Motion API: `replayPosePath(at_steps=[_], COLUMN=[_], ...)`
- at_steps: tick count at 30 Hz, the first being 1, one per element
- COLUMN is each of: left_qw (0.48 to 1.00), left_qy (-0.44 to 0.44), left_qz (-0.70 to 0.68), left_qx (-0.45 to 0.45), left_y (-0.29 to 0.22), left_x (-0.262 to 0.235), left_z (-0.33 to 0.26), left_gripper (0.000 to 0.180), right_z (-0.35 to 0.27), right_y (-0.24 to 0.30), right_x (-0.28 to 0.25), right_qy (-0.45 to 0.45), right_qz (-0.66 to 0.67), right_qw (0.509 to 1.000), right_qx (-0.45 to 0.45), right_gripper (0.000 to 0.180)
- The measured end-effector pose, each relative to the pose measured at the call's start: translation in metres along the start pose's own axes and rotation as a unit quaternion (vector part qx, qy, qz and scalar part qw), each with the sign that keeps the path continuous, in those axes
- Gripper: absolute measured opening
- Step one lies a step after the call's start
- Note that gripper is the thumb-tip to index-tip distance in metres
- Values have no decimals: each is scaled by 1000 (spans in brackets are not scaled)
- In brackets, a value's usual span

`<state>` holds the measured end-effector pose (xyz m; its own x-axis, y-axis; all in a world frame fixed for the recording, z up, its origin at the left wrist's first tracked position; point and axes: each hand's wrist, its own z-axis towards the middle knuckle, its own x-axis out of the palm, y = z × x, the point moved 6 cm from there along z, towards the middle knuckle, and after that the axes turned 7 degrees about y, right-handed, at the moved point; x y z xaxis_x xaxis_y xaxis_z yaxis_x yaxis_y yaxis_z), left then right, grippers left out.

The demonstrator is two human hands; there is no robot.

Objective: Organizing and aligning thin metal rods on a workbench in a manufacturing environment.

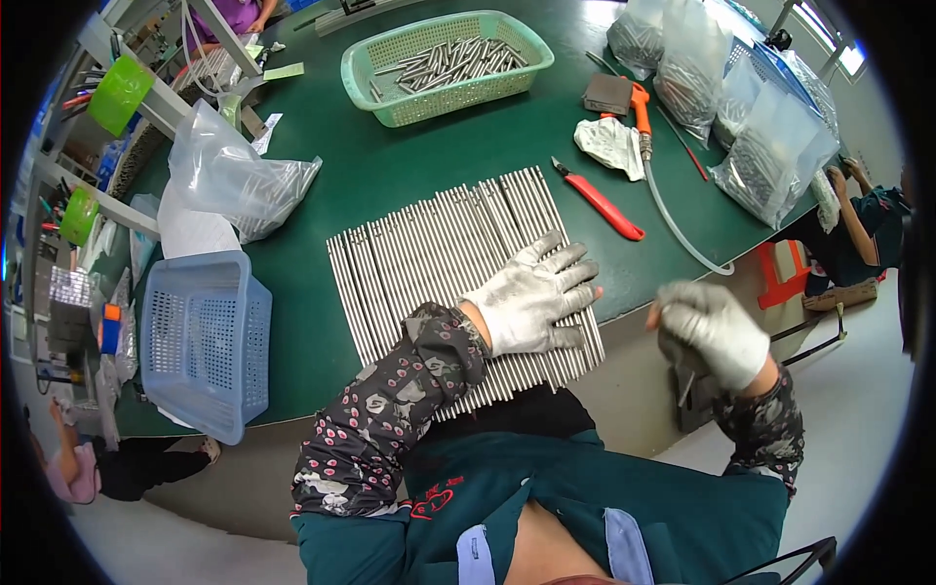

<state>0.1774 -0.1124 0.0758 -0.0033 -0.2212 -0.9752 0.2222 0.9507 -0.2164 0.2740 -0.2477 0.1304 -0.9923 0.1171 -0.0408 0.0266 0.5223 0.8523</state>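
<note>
Nearest the person, the left hand (531, 297), in a white work glove, lies flat and fully spread on the right near part of a row of thin metal rods (429, 263), palm down, pressing on them and gripping nothing. The forearm comes in from the lower edge at a slant, elbow bent, in a patterned sleeve. The right hand (712, 327), also gloved, is off the bench (390, 166) to the right, raised over the floor and curled closed; whether it has anything in it I cannot tell, as the glove hides the palm.

The rods lie side by side in one layer, running near to far, on the green bench right before the person. Most look evenly lined up, though the far ends step unevenly, so the laying-out seems well along but not squared off.

To the left near edge stands an empty-looking blue basket (205, 341). Beyond the rods, to the right, lie a red-handled cutter (600, 200) and an orange air gun (639, 112) with its hose. Farther off, a green basket (444, 63) holds more loose rods, and clear bags of rods (770, 146) sit at the far right, so plenty seems left to lay out.
</note>
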Motion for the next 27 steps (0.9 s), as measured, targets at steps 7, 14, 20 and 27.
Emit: replayPosePath(at_steps=[7,14,20,27], left_qw=[1000,999,998,999], left_qy=[23,-1,-31,42], left_qz=[3,-38,-56,-2], left_qx=[2,11,19,-18], left_y=[-1,1,-5,-4], left_x=[7,5,-4,8], left_z=[8,-1,5,28], left_gripper=[76,83,83,79], right_z=[78,213,233,170], right_y=[101,72,55,67], right_x=[-41,-50,-39,-51], right_qy=[-17,-99,-105,-129], right_qz=[114,36,17,-221], right_qw=[976,993,981,933], right_qx=[-185,-44,-164,-252], right_gripper=[30,30,36,35])
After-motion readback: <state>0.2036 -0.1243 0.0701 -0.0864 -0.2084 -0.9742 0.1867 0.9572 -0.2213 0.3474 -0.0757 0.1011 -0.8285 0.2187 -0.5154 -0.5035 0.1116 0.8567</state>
